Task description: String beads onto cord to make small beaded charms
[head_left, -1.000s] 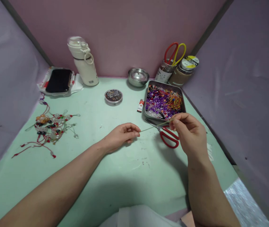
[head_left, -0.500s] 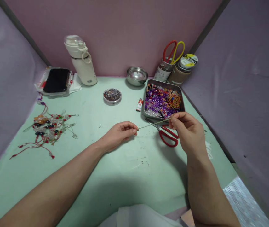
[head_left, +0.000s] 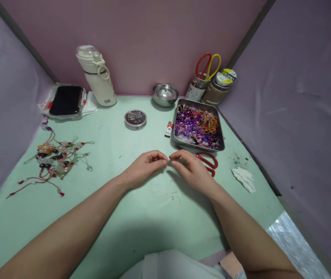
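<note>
Cord: thin, pale green strand (head_left: 169,162) between the two sets of fingertips, above the bench (head_left: 110,155); only a short bit shows.
Left hand: narrow, thumb and fingers pinched on the cord (head_left: 149,166).
Right hand: narrow, tips just beside the left's; can't tell if it grips the cord (head_left: 191,168).
Slip risk: cord is thin and fingertips cover most of it; a loose pinch could drop it, and pale green on a pale green bench would be hard to find.
Scissors: red-handled pair (head_left: 217,161) behind the right hand, blades hidden; a backward sweep could knock them or catch a finger.
Bead tin: grey metal rectangular tray (head_left: 197,148) of mixed beads, near the right hand; an elbow or wrist bump could spill it.
Lighter: small red-and-white one (head_left: 168,129) just left of the tin, easily nudged.
Finished-looking strings: red-and-clear beaded tangle (head_left: 56,157), far left; loose ends could snag a sleeve.
</note>
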